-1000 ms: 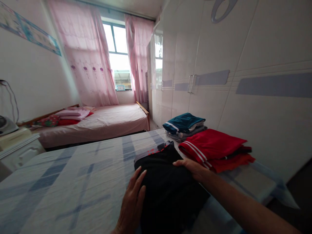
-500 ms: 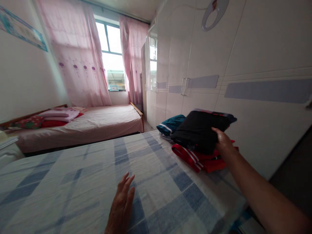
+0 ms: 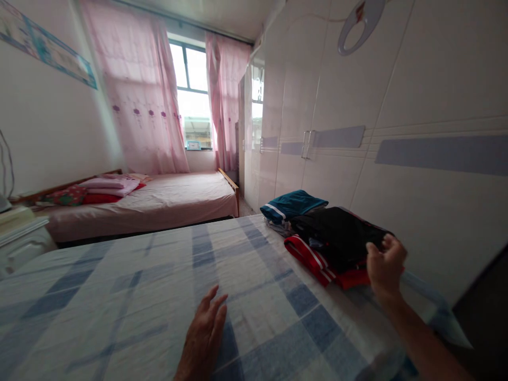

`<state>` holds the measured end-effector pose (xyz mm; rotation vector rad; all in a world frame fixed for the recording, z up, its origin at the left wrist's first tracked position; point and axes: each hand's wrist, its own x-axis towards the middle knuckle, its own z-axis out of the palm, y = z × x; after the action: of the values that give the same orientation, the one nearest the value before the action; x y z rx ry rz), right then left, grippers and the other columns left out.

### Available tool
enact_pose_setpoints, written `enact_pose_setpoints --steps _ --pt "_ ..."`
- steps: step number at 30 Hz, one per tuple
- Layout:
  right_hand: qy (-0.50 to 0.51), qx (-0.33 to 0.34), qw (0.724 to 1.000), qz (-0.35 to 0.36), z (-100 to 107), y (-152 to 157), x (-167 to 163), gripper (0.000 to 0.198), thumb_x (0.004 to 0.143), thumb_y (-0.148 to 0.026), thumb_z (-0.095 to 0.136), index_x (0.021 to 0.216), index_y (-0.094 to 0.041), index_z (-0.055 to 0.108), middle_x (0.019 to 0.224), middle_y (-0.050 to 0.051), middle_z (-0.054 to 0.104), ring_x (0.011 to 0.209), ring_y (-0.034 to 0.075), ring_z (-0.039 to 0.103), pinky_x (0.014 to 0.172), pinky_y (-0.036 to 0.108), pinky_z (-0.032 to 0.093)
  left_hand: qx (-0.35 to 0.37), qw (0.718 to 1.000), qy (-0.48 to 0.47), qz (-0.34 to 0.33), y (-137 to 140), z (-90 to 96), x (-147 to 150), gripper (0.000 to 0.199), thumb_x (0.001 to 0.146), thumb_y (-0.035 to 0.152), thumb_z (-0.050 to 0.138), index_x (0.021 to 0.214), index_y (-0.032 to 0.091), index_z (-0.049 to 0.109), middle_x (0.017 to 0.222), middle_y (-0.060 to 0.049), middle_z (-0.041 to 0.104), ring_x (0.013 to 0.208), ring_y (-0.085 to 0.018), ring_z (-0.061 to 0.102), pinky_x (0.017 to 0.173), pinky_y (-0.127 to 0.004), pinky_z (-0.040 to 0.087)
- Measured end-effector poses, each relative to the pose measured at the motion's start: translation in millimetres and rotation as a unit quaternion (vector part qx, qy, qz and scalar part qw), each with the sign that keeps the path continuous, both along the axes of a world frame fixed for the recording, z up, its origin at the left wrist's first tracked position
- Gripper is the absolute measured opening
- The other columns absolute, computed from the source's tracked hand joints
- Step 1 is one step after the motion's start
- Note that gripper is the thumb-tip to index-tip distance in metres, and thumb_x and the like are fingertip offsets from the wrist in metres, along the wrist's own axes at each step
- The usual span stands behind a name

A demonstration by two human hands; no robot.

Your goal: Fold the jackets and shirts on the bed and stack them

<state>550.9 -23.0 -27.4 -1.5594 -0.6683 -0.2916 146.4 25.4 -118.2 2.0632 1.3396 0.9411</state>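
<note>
My left hand [image 3: 204, 333] hovers over the checked bedsheet [image 3: 159, 307], fingers stretched out, holding nothing. At the right, my right hand [image 3: 387, 264] has its thumb and curled fingers at the near right edge of a folded black garment [image 3: 341, 233]. This garment lies flat on a folded red garment [image 3: 309, 256] with white stripes. Beside them, farther back, a folded teal garment [image 3: 296, 203] with a white stripe rests on a greyish cloth [image 3: 280, 227]. What lies beneath the black garment's middle is hidden.
A white wardrobe [image 3: 337, 95] stands along the bed's right side. Beyond the near bed is a second bed [image 3: 186, 193] with folded bedding [image 3: 107, 188] on it. Pink curtains [image 3: 135, 90] hang at the window. A white bedside cabinet [image 3: 26, 243] stands at the left.
My right hand has lowered the black garment onto the red one and shifted to its right edge. My left hand stays open. The view has turned slightly left.
</note>
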Motion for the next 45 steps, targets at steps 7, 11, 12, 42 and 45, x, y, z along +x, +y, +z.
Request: enact_pose_setpoints --steps 7,11,12,42,45 --pt "0.078 -0.126 0.862 0.485 1.8 35.2 -163.5 0.022 0.076 -0.028 0.047 0.091 -0.017 0.059 0.088 0.004 0.063 0.077 0.015 0.06 0.067 0.027 0.046 -0.006 0.997 0.071 -0.031 -3.2 6.6 1.3 0.043 0.089 0.035 0.031 0.112 0.017 0.063 0.132 -0.012 0.051 0.122 -0.024 0.047 0.105 -0.044 0.035" --pt "0.008 -0.21 0.781 0.588 -14.7 66.2 -244.7 0.022 0.073 -0.02 0.046 0.085 -0.017 0.065 0.076 0.002 0.065 0.073 0.014 0.059 0.067 0.026 0.044 -0.006 0.978 0.148 -0.148 -0.2 35.8 -7.4 0.034 0.075 0.021 0.052 0.105 0.02 0.066 0.129 -0.011 0.055 0.117 -0.026 0.051 0.101 -0.039 0.038" --pt "-0.008 -0.223 0.775 0.591 -20.4 72.6 -259.4 0.022 0.073 -0.019 0.046 0.083 -0.017 0.066 0.076 0.002 0.066 0.073 0.014 0.059 0.068 0.026 0.043 -0.011 0.97 0.153 -0.188 3.2 44.3 -11.2 0.032 0.072 0.019 0.054 0.101 0.022 0.067 0.124 -0.009 0.058 0.113 -0.025 0.054 0.098 -0.036 0.04" --pt "-0.233 -0.231 0.756 0.566 -81.7 98.4 -302.7 0.029 0.077 -0.006 0.04 0.093 -0.02 0.06 0.095 0.004 0.06 0.091 0.015 0.057 0.082 0.022 0.039 0.073 0.994 0.071 -0.037 50.6 11.9 -61.3 0.027 0.084 0.014 0.041 0.091 0.02 0.066 0.09 -0.005 0.063 0.083 -0.016 0.061 0.077 -0.024 0.045" --pt "-0.231 -0.225 0.757 0.569 -84.8 100.4 -302.8 0.03 0.076 -0.006 0.041 0.093 -0.02 0.06 0.095 0.003 0.06 0.091 0.014 0.057 0.082 0.021 0.039 0.07 0.994 0.075 -0.041 51.4 11.9 -61.3 0.027 0.084 0.014 0.041 0.092 0.02 0.066 0.09 -0.005 0.062 0.083 -0.015 0.061 0.076 -0.024 0.045"
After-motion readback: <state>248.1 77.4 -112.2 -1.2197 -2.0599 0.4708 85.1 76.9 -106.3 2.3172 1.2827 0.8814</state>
